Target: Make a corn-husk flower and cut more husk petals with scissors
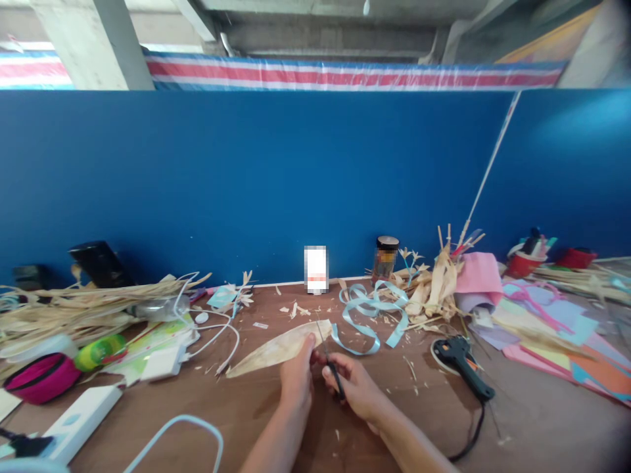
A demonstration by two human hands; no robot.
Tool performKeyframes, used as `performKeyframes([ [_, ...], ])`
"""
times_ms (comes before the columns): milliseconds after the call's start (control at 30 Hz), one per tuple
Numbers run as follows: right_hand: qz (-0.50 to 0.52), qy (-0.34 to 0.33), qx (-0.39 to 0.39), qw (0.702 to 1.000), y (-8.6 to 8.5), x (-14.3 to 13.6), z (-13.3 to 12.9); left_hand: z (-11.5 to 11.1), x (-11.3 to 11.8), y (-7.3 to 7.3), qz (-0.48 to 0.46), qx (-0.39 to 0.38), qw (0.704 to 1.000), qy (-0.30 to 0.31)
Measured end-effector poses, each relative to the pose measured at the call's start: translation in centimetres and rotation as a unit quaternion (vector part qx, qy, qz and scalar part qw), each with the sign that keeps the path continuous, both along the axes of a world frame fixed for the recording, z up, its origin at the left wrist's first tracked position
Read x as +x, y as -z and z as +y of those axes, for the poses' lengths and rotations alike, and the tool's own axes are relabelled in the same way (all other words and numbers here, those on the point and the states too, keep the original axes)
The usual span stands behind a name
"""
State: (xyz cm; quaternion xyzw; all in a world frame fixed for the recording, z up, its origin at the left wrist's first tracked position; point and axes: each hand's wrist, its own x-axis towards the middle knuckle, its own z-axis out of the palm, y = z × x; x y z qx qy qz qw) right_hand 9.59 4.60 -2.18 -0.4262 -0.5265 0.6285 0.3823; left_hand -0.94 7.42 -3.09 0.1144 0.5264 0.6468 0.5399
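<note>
At 9 o'clock on the brown table point(251, 408) (bearings read from the workspace centre) lies a magenta pouch point(42, 379). A pale leaf-shaped husk point(271, 349) extends toward 10 o'clock, pinched near its broader end by the left hand point(297, 373), thumb uppermost. Scissors point(336, 381), their handles gripped by the right hand point(357, 387), point to 11 o'clock, blades at the husk's right end. Curled blue ribbon point(397, 333) lies toward 1 o'clock; a glue gun point(462, 366) rests at 3 o'clock.

The brown table point(246, 410) bears a glue gun point(464, 368), blue ribbon point(397, 332), a power strip point(87, 417) and pale scraps point(294, 309).
</note>
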Motion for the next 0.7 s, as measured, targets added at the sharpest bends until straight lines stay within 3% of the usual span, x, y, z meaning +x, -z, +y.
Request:
performKeyframes([
  [267, 0.009, 0.003, 0.014, 1.0, 0.6, 0.07, 0.06, -0.11, 0.13, -0.68, -0.027, -0.003, 0.999, -0.018],
  [700, -0.005, 0.009, 0.017, 1.0, 0.85, 0.06, 0.13, 0.26, -0.12, 0.22, -0.042, 0.003, 0.999, -0.02],
])
